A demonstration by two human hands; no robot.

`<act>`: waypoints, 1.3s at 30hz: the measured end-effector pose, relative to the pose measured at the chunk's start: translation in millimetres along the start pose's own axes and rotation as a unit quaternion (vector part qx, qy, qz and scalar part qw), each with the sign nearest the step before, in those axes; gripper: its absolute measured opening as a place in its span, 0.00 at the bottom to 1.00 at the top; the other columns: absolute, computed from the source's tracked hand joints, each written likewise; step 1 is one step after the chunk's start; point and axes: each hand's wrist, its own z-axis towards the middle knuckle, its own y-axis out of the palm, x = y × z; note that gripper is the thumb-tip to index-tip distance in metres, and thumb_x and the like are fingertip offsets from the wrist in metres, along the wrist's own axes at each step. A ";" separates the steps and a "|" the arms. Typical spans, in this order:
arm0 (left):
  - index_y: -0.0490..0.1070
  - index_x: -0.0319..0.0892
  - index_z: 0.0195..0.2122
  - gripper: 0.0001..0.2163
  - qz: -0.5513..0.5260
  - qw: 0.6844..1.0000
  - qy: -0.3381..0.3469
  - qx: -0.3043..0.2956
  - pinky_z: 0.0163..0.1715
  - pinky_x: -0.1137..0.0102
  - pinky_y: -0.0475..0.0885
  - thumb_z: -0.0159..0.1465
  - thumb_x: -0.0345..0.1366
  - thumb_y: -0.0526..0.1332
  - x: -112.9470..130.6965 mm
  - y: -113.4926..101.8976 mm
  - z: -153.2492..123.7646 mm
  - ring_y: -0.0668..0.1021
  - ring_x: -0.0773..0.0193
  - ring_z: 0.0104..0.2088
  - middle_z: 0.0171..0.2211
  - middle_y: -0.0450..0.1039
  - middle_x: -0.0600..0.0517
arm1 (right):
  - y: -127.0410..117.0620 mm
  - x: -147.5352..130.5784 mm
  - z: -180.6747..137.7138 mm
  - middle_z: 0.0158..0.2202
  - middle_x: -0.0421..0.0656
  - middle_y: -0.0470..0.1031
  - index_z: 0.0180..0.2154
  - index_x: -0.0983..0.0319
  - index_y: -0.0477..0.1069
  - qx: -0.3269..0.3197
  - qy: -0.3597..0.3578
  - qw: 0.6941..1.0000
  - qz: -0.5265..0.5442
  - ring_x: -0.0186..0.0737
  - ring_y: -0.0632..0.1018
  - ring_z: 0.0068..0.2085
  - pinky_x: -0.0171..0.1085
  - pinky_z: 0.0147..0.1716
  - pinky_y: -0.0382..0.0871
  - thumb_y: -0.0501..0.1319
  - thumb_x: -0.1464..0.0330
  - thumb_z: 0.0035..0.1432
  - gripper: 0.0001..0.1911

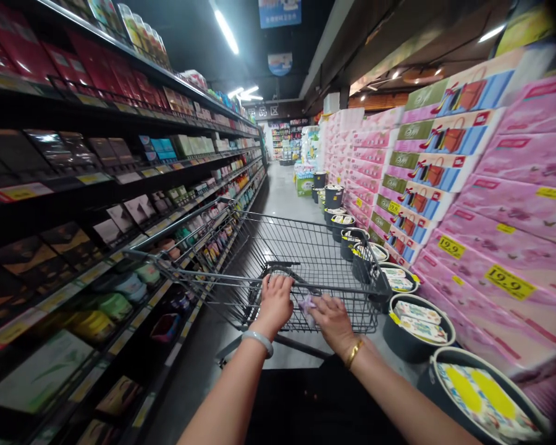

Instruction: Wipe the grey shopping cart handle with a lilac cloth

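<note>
A dark wire shopping cart [306, 253] stands in front of me in a store aisle, and its basket looks bare. My left hand [275, 301], with a pale bracelet on the wrist, is closed round the cart's handle bar [347, 288]. My right hand [332, 318], with a gold bracelet, rests on the same bar with its fingers curled over a small pale crumpled thing [307, 305], perhaps a tissue or wrapper.
Black shelves [97, 204] packed with goods and yellow price tags line the left side. On the right, pink tissue packs [514, 204] form a wall, with a row of dark round buckets [417, 324] at its foot. The grey floor [285, 191] runs on ahead.
</note>
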 end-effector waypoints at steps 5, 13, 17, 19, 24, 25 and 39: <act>0.69 0.45 0.51 0.23 0.002 1.000 -0.010 -0.001 0.67 0.53 0.48 0.54 0.25 0.57 -0.3 -0.6 1.2 0.69 0.53 0.56 0.48 0.73 0.47 | -16.0 11.6 2.2 0.54 0.42 0.77 0.50 0.49 0.77 -0.009 0.030 0.999 -0.013 0.48 0.69 0.55 0.48 0.54 0.56 0.60 0.73 0.64 0.17; 0.70 0.47 0.52 0.24 -0.006 1.000 -0.004 -0.012 0.66 0.53 0.51 0.54 0.24 0.57 -11.7 -5.0 -1.6 0.70 0.54 0.56 0.49 0.73 0.48 | -24.7 22.1 -23.5 0.55 0.41 0.76 0.52 0.49 0.75 -0.040 0.059 0.997 -0.032 0.48 0.69 0.55 0.47 0.55 0.55 0.59 0.75 0.63 0.20; 0.70 0.47 0.51 0.23 0.003 1.000 0.005 -0.001 0.65 0.54 0.52 0.55 0.24 0.55 -21.4 -7.5 -3.3 0.70 0.54 0.55 0.48 0.73 0.48 | -33.2 26.9 -29.4 0.54 0.41 0.76 0.53 0.51 0.74 -0.085 0.028 0.994 -0.063 0.47 0.70 0.54 0.46 0.52 0.57 0.58 0.75 0.64 0.19; 0.70 0.46 0.50 0.23 0.004 1.000 0.013 -0.004 0.65 0.55 0.53 0.54 0.24 0.55 -26.7 -9.4 -2.8 0.70 0.54 0.55 0.47 0.74 0.47 | -34.7 24.8 -32.1 0.51 0.41 0.78 0.51 0.53 0.75 -0.118 -0.009 0.991 -0.071 0.46 0.72 0.52 0.45 0.50 0.59 0.59 0.75 0.64 0.17; 0.70 0.47 0.50 0.24 0.000 1.000 0.021 -0.017 0.66 0.55 0.52 0.52 0.24 0.56 -38.9 -11.4 -2.4 0.70 0.53 0.56 0.48 0.74 0.48 | -45.8 12.4 -12.8 0.54 0.42 0.76 0.53 0.53 0.73 -0.105 -0.005 0.991 -0.080 0.46 0.70 0.54 0.46 0.51 0.57 0.58 0.72 0.66 0.16; 0.70 0.47 0.50 0.24 -0.001 1.000 0.019 -0.014 0.66 0.55 0.51 0.53 0.24 0.56 -41.6 -11.4 -3.0 0.70 0.53 0.56 0.48 0.74 0.48 | -46.7 10.0 -7.8 0.56 0.42 0.75 0.54 0.53 0.72 -0.093 0.002 0.992 -0.082 0.46 0.70 0.55 0.46 0.52 0.56 0.58 0.72 0.67 0.17; 0.66 0.58 0.62 0.32 -0.063 0.997 0.048 -0.025 0.70 0.48 0.38 0.57 0.27 0.59 11.2 -0.1 -9.3 0.64 0.53 0.63 0.55 0.69 0.50 | -65.8 -7.2 -7.6 0.53 0.44 0.76 0.52 0.53 0.75 -0.075 0.031 0.990 -0.118 0.48 0.70 0.53 0.46 0.50 0.56 0.59 0.70 0.66 0.14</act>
